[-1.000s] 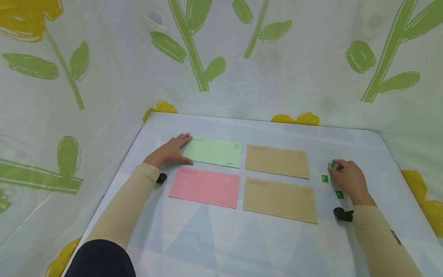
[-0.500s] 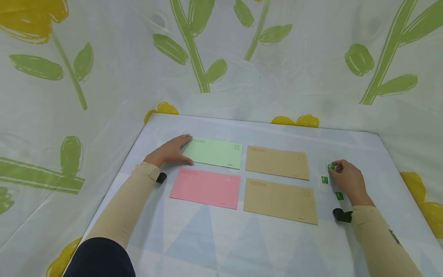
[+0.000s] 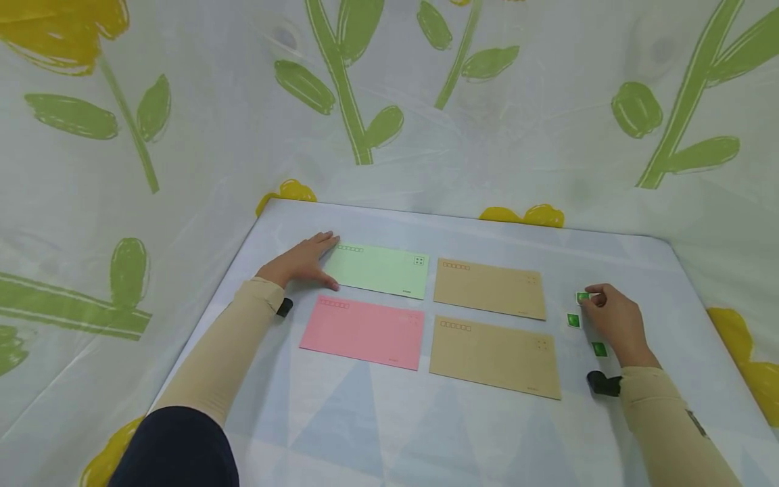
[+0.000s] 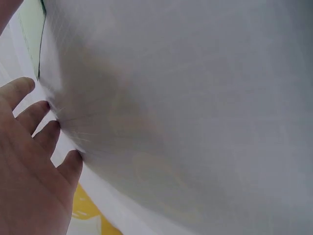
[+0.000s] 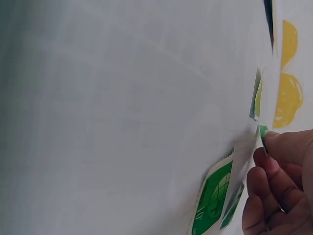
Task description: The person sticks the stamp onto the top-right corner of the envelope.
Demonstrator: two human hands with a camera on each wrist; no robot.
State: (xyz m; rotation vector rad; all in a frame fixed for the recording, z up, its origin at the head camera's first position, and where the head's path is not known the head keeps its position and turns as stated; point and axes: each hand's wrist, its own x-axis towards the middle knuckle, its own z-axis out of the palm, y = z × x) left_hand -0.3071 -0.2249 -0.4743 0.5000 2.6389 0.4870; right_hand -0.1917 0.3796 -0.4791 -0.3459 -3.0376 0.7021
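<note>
My left hand (image 3: 302, 262) lies at the left end of the light green envelope (image 3: 379, 270), fingers spread, fingertips and thumb around its corners. In the left wrist view its fingers (image 4: 45, 137) look straight and apart, with nothing held. On the right, my right hand (image 3: 617, 325) pinches a small green stamp (image 5: 264, 131) between thumb and index finger, the other fingers curled. Two more stamps are nearby in the head view: one stamp (image 3: 573, 320) left of the hand and another stamp (image 3: 599, 349) close to the wrist.
A pink envelope (image 3: 362, 333) lies in front of the green one. Two brown envelopes, one at the back (image 3: 489, 289) and one in front (image 3: 494, 357), lie to the right. A white table (image 3: 341, 433) carries everything. A flower-patterned curtain (image 3: 535, 122) hangs behind and at the sides.
The head view has shifted slightly. Both hands stay in nearly the same places, and the envelopes and loose stamps have not visibly moved on the table.
</note>
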